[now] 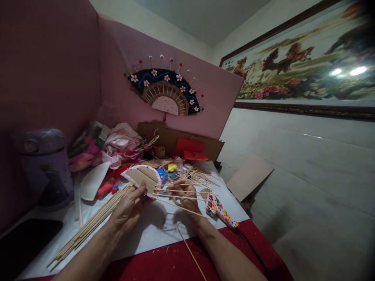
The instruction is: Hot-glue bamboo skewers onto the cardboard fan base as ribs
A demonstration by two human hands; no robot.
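My left hand (130, 207) grips a half-round cardboard piece (146, 175) with a pale fabric border, thumb on its face. Several thin wooden sticks (190, 198) reach out to the right from its straight edge. My right hand (186, 195) is closed around these sticks, its fingers partly hidden behind them. To its right a flower-patterned glue gun (218, 208) lies on the white sheet, its black cord running off the front. One loose stick (190, 251) lies across the red cloth below my right hand.
A bundle of long sticks (90, 222) lies at the left, near a dark phone (31, 242) and a purple bottle (43, 168). Short sticks (202, 175), crumpled pink cloth (123, 138) and red paper (190, 148) lie behind. A decorated fan (165, 91) hangs on the pink panel.
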